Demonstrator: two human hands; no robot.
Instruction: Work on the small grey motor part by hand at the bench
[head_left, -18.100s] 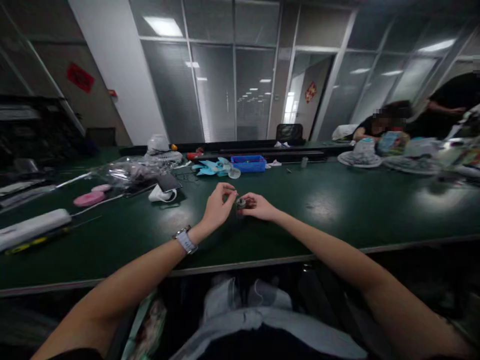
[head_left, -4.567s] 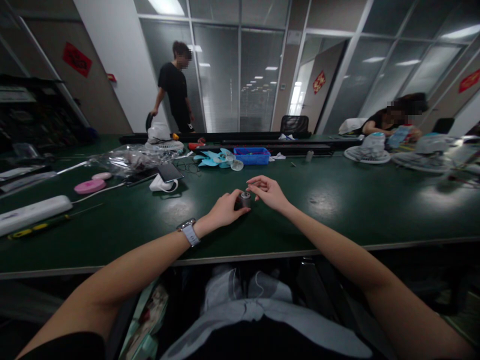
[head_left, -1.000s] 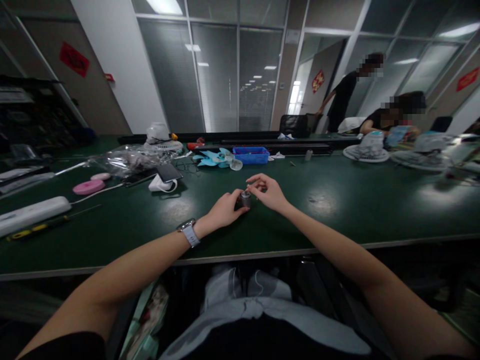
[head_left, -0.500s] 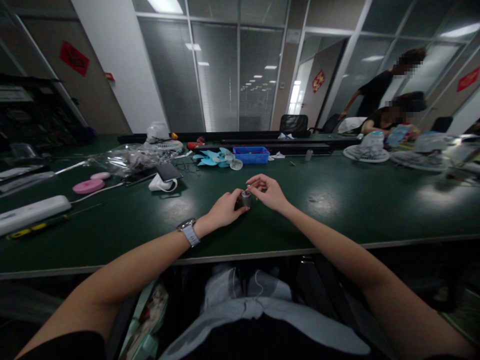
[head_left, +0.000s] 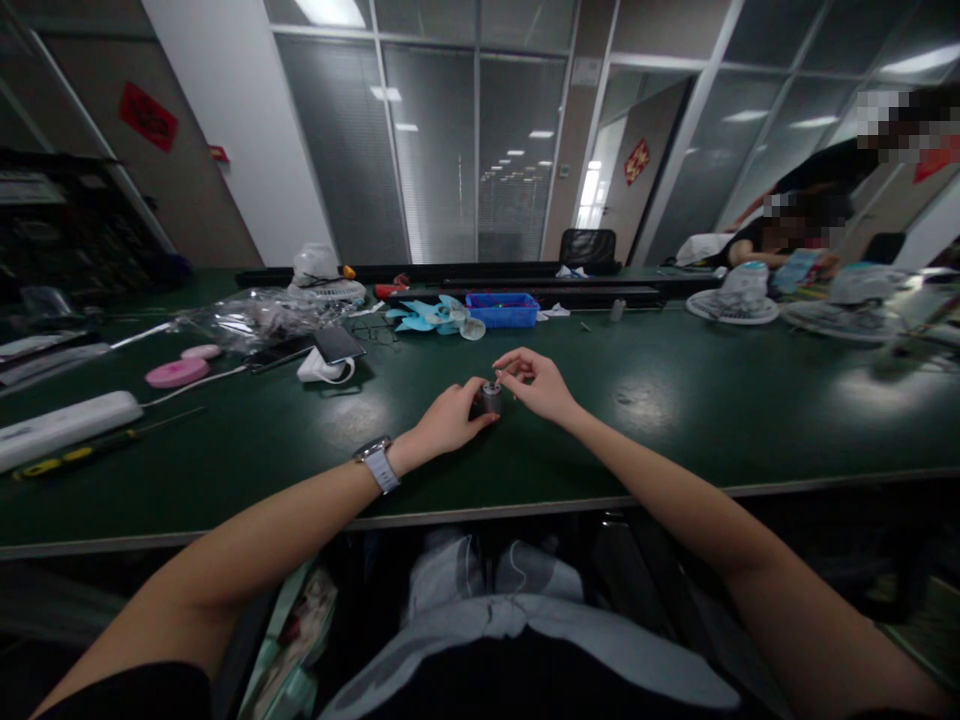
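A small grey metal cylinder stands upright on the green table. My left hand grips its left side between thumb and fingers. At the cylinder's top right, my right hand has its thumb and index finger pinched together; what lies between those fingertips is too small to make out. The other fingers of that hand are curled loosely.
A blue tray and light-blue fan blades lie behind my hands. Left are a white adapter, pink discs, a power strip and a screwdriver. Two people are at the far right, near fan parts.
My hands and the cylinder show no visible movement. At the far right, the standing person has moved right and leans lower over the seated person.
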